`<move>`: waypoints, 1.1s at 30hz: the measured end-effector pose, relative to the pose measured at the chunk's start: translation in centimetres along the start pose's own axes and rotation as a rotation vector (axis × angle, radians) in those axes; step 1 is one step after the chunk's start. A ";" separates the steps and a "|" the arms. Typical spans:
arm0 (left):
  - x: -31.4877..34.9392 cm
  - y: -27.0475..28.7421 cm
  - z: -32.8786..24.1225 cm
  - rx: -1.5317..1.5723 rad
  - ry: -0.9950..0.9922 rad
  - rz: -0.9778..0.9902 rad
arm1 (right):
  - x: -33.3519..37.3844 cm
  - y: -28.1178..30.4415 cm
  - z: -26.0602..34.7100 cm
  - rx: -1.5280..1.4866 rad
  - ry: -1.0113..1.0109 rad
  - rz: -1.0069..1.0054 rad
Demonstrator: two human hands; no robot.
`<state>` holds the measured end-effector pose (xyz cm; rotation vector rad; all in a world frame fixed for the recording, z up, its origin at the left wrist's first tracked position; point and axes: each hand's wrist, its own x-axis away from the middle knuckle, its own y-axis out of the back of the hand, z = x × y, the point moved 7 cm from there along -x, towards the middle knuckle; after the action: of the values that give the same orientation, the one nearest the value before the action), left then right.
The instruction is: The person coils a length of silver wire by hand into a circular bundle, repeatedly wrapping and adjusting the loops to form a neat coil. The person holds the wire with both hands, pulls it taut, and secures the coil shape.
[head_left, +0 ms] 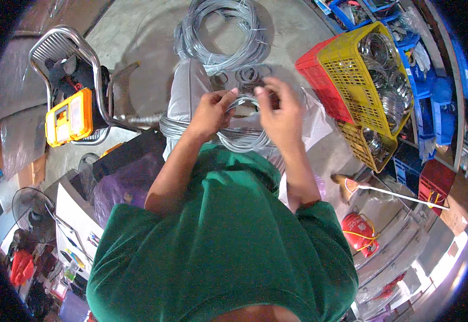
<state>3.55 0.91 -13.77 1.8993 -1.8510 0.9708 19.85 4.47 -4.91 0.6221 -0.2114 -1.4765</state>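
A coil of grey metal wire (243,142) rests across my lap, its loops spreading to the left over my knee. My left hand (212,114) is closed around a smaller ring of the same wire (243,102), thumb on top. On the ring's other side is my right hand (280,110), its fingers curled in and slightly smeared by motion. Whatever the right fingers pinch is too small to make out. Just beyond the hands lie several small dark wire rings (253,73).
A large wire coil (220,60) lies on the floor ahead. At right, stacked yellow crates (352,70) hold shiny coils, near blue bins (430,96). A metal chair (102,75) with a yellow toolbox (69,118) stands at left. A broom (346,188) and red gas cylinder (360,234) sit right.
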 end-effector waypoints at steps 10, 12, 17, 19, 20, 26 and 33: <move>0.9 -1.4 -3.8 -0.281 -0.160 0.044 | 2.8 -1.7 -4.0 -0.657 -0.675 0.290; 0.9 -1.2 -4.6 -0.172 -0.275 0.028 | 2.9 -1.6 -4.2 -0.772 -0.689 0.168; 0.3 -0.5 -4.0 -0.203 -0.219 0.009 | 3.4 -2.5 -4.1 -0.704 -0.706 0.111; 0.3 -0.5 -4.2 0.000 -0.341 -0.070 | 3.4 -2.7 -4.0 -0.683 -0.680 0.064; 0.4 -0.5 -4.0 0.097 -0.379 -0.110 | 3.5 -2.8 -4.0 -0.662 -0.665 0.039; 0.0 0.5 -3.4 0.113 -0.415 -0.230 | 4.1 -3.4 -3.3 -0.711 -0.557 -0.031; -0.8 1.0 -2.0 0.142 -0.155 -0.126 | 4.4 -3.4 -3.0 -0.758 -0.463 0.058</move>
<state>2.12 2.69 -13.14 2.2037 -1.7596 0.9603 18.95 1.13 -10.17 -0.3374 -0.0129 -1.4879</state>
